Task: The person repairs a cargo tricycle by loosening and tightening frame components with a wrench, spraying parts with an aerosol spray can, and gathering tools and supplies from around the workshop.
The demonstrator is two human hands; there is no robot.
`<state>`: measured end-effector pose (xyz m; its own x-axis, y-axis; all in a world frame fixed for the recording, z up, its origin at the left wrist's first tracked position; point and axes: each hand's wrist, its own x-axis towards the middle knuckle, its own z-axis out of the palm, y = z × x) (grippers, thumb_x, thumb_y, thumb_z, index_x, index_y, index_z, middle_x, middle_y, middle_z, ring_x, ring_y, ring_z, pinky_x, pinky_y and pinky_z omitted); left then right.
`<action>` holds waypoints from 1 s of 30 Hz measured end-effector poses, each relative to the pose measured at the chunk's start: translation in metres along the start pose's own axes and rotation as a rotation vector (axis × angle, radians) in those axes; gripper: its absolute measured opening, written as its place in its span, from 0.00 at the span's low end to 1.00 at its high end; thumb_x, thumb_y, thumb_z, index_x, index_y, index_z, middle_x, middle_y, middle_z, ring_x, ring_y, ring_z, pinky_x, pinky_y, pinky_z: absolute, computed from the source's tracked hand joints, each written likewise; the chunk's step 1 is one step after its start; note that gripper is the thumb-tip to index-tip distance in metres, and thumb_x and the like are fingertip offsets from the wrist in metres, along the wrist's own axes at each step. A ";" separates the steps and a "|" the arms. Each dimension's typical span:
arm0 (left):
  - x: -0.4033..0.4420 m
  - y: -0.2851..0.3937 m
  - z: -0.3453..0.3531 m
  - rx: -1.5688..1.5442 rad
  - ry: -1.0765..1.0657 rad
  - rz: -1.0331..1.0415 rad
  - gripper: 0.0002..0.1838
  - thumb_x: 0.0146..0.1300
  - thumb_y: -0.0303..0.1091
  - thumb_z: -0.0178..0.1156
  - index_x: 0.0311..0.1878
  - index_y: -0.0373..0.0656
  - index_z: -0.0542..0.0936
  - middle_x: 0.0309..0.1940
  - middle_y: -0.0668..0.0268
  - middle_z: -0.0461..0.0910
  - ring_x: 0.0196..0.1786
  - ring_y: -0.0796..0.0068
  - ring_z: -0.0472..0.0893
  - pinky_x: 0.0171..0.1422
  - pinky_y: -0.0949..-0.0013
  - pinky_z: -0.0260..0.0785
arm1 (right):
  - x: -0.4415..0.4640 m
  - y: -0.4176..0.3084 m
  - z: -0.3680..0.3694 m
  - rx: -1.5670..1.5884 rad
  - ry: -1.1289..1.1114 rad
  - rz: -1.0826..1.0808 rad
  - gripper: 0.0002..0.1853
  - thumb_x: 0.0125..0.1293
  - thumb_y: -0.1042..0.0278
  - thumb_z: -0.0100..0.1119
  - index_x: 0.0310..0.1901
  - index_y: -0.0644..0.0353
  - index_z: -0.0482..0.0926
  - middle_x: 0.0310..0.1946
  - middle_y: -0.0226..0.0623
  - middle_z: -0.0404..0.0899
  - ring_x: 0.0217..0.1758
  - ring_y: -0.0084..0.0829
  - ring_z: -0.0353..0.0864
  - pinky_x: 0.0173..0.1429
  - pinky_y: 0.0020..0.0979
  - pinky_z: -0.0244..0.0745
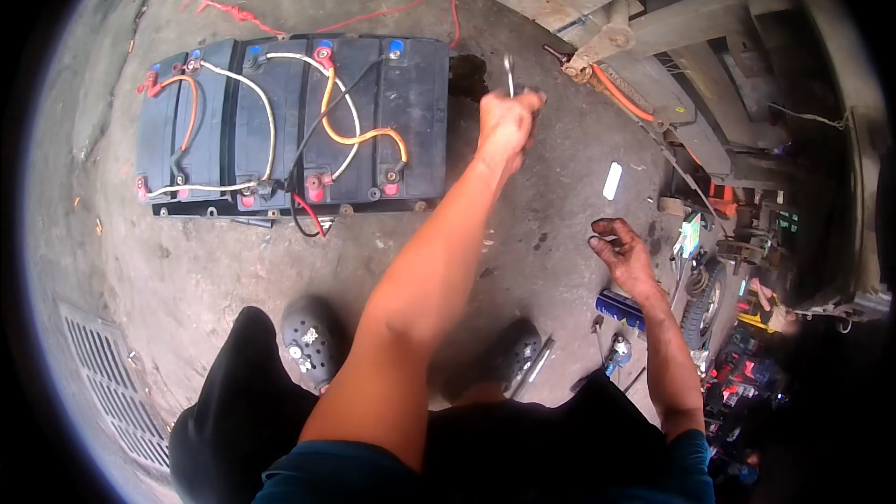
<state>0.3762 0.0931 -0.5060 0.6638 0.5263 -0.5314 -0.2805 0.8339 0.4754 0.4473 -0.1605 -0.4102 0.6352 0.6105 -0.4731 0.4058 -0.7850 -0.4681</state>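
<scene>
My left hand [505,131] is stretched forward over the floor, closed around a slim silver metal tool [511,77]. The tool's shaft sticks up past my fingers; its exact kind is unclear. To the left stands a bank of dark grey batteries [355,117], linked by white, black, red and orange cables with ring ends at the terminals. My right hand [625,259], dark with grime, hovers over the floor with thumb and fingers apart and nothing in it. A white flat strip [612,181] lies just beyond it, and a blue can [620,310] lies below.
A vehicle's metal frame [709,28] overhangs the upper right. Along the right lie a tire [707,306] and a cluttered heap of tools and parts [747,373]. Red cord [392,9] trails behind the batteries. A floor grate [114,378] is at lower left.
</scene>
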 end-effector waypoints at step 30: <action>-0.076 -0.125 -0.076 1.583 -0.139 0.047 0.17 0.56 0.28 0.52 0.50 0.39 0.77 0.42 0.47 0.82 0.50 0.46 0.80 0.55 0.51 0.72 | -0.118 -0.113 -0.127 1.736 -0.007 -0.709 0.46 0.51 0.57 0.74 0.67 0.66 0.60 0.65 0.45 0.64 0.66 0.43 0.63 0.70 0.45 0.58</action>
<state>0.3084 -0.0381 -0.5778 0.7564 0.4526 -0.4723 0.6125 -0.2368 0.7541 0.4097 -0.1568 -0.2066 0.6656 0.7362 0.1226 -0.4769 0.5459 -0.6889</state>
